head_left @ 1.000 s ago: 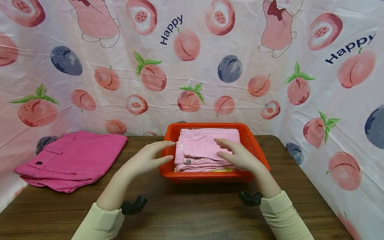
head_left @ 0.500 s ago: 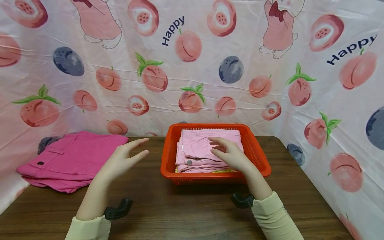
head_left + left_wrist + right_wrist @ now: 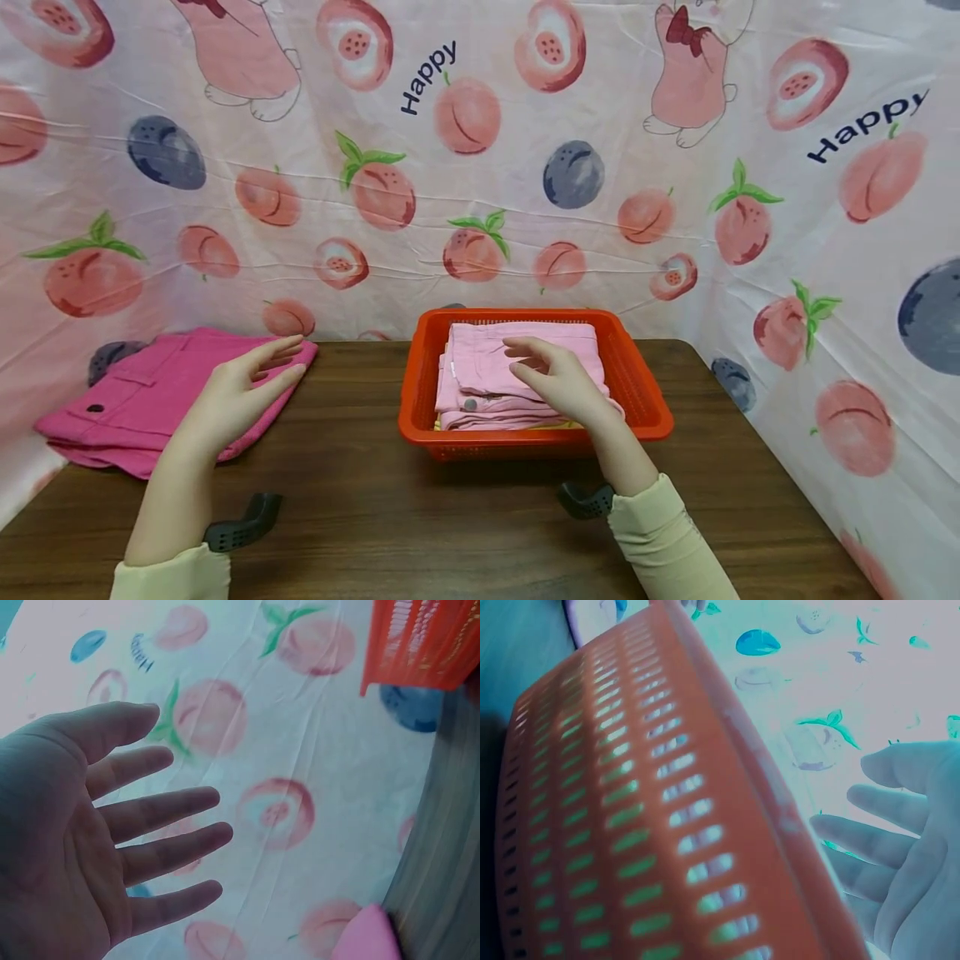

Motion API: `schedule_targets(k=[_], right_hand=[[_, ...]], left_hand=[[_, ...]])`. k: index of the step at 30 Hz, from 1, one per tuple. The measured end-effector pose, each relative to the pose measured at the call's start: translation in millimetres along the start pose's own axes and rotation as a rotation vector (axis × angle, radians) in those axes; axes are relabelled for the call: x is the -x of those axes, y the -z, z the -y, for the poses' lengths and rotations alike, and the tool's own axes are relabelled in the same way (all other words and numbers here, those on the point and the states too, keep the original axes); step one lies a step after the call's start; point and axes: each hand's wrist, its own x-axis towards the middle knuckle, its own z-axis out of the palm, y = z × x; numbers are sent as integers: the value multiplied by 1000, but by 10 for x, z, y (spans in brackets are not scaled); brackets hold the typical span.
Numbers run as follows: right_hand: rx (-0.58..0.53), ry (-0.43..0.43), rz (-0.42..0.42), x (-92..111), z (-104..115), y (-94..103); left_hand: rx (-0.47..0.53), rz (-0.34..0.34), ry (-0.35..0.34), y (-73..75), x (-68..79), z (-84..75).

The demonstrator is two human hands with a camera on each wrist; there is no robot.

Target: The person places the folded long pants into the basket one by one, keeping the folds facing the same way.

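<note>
On the left of the table lies a folded hot-pink garment (image 3: 142, 400) with a dark button at its waistband. My left hand (image 3: 228, 400) overlaps its right part in the head view, with nothing in its grasp; its fingers are spread in the left wrist view. A red-orange plastic basket (image 3: 648, 383) stands right of centre, holding a stack of folded light-pink clothes (image 3: 483, 362) with a metal button showing and some yellow cloth underneath. Over the stack hovers my right hand (image 3: 562, 383), fingers relaxed and holding nothing. In the right wrist view the basket's slotted wall (image 3: 630, 795) hides part of that hand.
The dark wooden table (image 3: 390, 517) reaches back to a fruit-printed cloth backdrop (image 3: 480, 192), which also rises along both sides. A black curved piece (image 3: 243, 525) sits at the left wrist and a similar black piece (image 3: 585, 502) at the right.
My left hand has moved left from beside the basket to the hot-pink garment. The right hand has drifted slightly left over the basket. Clothes and basket stay in place.
</note>
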Motion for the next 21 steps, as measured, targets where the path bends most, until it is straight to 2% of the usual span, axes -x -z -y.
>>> schedule_targets(k=[10,14,18,21], right_hand=[[-92,31,-20,-131,161,-183],[-104,19,-2,-167,231,-287],[-119,23,8,-139,435,-351],[-180,38,10,-157,464,-419]], left_hand=[[-32,-46,134,350,138,229],[-24,-93,157,433,193,400],[-23,-121,198,502,259,525],[-33,-144,222,549,302,599]])
